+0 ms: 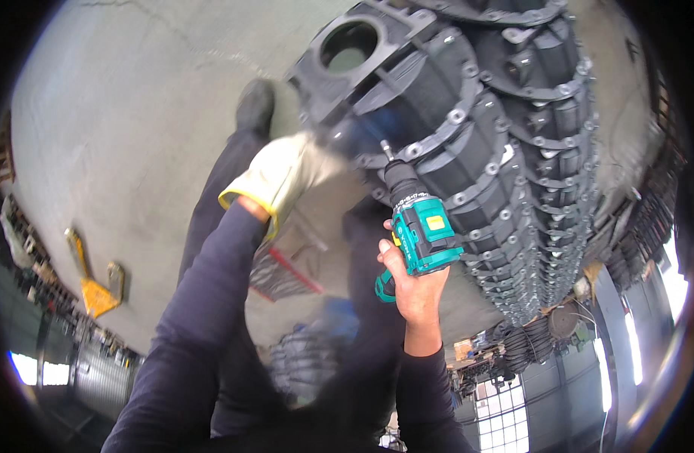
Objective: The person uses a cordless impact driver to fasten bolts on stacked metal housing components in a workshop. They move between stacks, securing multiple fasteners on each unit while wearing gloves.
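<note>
My bare right hand [416, 291] is wrapped round the grip of a teal and black cordless drill [428, 234]. The drill points away from me, and its bit overlaps the bolt-hole flange of a dark grey cast housing [435, 92]; whether they touch I cannot tell. My left hand [283, 172], in a cream work glove with a yellow cuff, reaches to the near side of this housing. Motion smears its fingers, so what they touch or hold is unclear. A bluish dark blur lies beside them, against the housing.
More flanged castings [562, 155] stand in long rows at the right. A yellow pallet jack [98, 296] is on the concrete floor at the left. Between my legs lie a red-edged mesh item [283, 278] and a blurred grey bundle [305, 359]. Coiled dark hoses or cables [532, 343] are at the lower right.
</note>
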Action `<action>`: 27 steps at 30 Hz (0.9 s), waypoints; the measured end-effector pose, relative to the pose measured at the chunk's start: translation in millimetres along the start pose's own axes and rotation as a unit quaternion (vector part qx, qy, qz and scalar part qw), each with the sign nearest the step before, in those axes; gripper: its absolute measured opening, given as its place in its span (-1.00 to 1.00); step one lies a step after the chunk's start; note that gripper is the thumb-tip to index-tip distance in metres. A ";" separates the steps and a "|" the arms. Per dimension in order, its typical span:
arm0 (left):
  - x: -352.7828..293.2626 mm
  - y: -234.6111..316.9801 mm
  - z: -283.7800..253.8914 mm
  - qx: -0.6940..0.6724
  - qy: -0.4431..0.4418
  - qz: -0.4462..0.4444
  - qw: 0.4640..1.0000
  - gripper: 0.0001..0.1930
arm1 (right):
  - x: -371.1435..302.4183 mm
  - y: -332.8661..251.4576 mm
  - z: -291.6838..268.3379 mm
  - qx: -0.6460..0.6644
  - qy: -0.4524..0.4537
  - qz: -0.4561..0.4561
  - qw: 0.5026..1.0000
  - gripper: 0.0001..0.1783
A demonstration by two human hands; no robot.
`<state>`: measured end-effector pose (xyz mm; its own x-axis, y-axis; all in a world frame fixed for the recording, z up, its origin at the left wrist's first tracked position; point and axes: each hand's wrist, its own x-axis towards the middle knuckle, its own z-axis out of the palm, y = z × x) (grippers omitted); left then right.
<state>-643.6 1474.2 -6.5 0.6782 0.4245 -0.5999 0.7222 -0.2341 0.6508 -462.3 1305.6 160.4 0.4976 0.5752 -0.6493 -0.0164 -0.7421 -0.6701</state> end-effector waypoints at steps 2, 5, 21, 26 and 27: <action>-11.7 13.8 -10.7 -0.021 -0.080 -0.090 0.993 -0.65 | 24.7 -20.9 -10.2 0.050 0.061 0.020 0.997 -0.61; -10.6 24.4 -13.3 0.124 -0.148 0.010 0.981 -0.84 | 71.5 -53.0 -28.3 0.109 0.078 0.017 0.991 -0.63; -0.1 20.8 -32.4 0.149 -0.127 0.142 0.970 -0.79 | 170.9 -102.1 -39.8 0.014 0.066 0.083 0.994 -0.80; 5.2 27.3 -46.8 0.105 -0.154 0.117 0.975 -0.75 | 187.5 -137.8 -57.9 -0.091 0.022 0.126 0.988 -0.80; 6.1 27.8 -48.2 0.092 -0.168 0.104 0.976 -0.76 | 191.1 -143.3 -59.4 -0.092 0.012 0.127 0.988 -0.81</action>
<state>-625.9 1512.4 30.4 0.7970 0.0480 -0.6021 0.5549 -0.4519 0.6985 -313.4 1501.4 153.7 0.5189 0.3554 -0.7775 0.0137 -0.9128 -0.4081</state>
